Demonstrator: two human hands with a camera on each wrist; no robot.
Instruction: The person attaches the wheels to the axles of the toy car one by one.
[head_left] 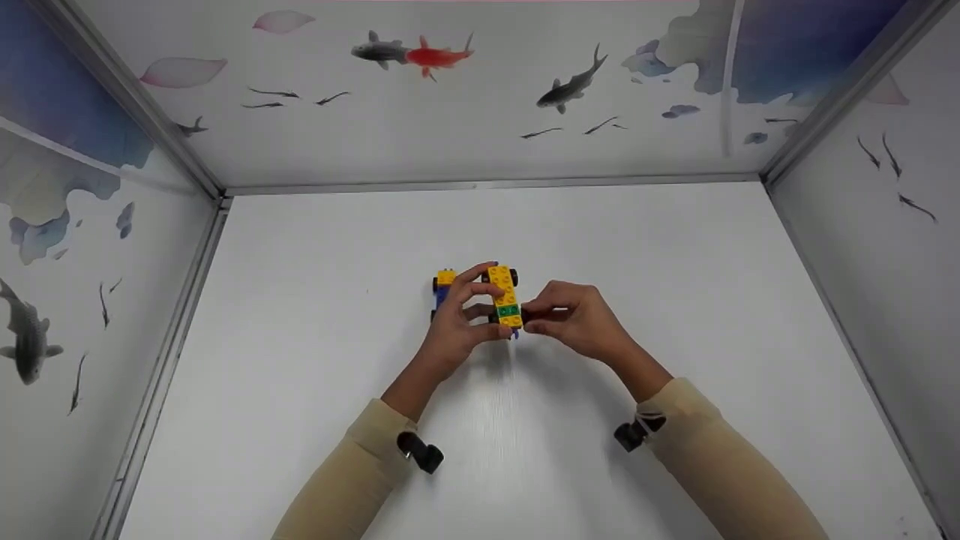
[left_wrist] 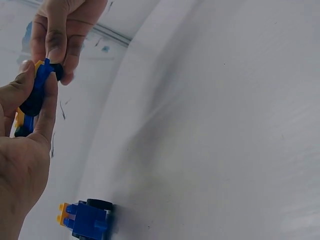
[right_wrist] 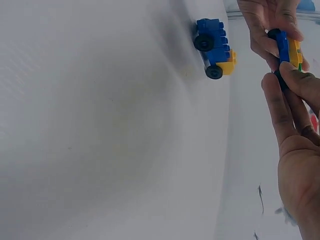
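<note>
My left hand point(head_left: 454, 330) holds a toy car point(head_left: 508, 298) above the table, its fingers and thumb on either side. The car has yellow bricks on top, a green brick point(head_left: 508, 310) across them, a blue base and black wheels. At the near right corner, my right hand point(head_left: 583, 321) pinches a black wheel point(left_wrist: 59, 72) between thumb and fingers, against the blue base. Whether that wheel is fully seated cannot be made out. A second toy car point(right_wrist: 215, 42), blue with a yellow end and black wheels, stands on the table, partly hidden behind my left hand in the head view.
The white table point(head_left: 300, 360) is bordered by metal-framed panels. The back panel point(head_left: 480, 142) and the side panels carry painted fish and petals. Small black wrist devices point(head_left: 420, 451) sit by both sleeves.
</note>
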